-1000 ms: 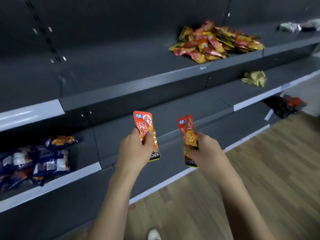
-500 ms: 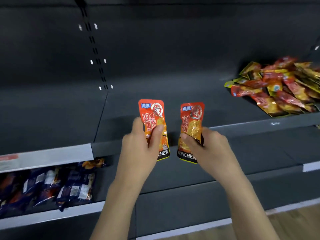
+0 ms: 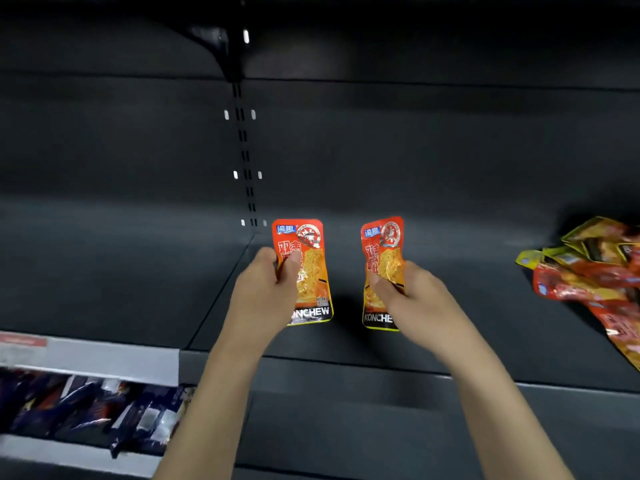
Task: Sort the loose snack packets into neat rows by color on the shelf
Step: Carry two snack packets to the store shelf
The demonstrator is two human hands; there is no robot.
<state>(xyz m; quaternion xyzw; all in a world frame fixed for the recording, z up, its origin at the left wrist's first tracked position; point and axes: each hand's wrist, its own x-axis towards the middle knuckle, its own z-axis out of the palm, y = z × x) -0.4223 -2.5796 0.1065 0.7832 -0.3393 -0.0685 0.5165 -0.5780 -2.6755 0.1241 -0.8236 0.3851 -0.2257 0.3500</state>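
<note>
Orange packet in left hand, another in right hand.

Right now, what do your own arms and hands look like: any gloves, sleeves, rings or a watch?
Both are bare. The left hand and right hand wear no gloves, and no rings show on the visible fingers. Both forearms are uncovered down to the picture's lower edge: no sleeves, watch or wristband in view.
</note>
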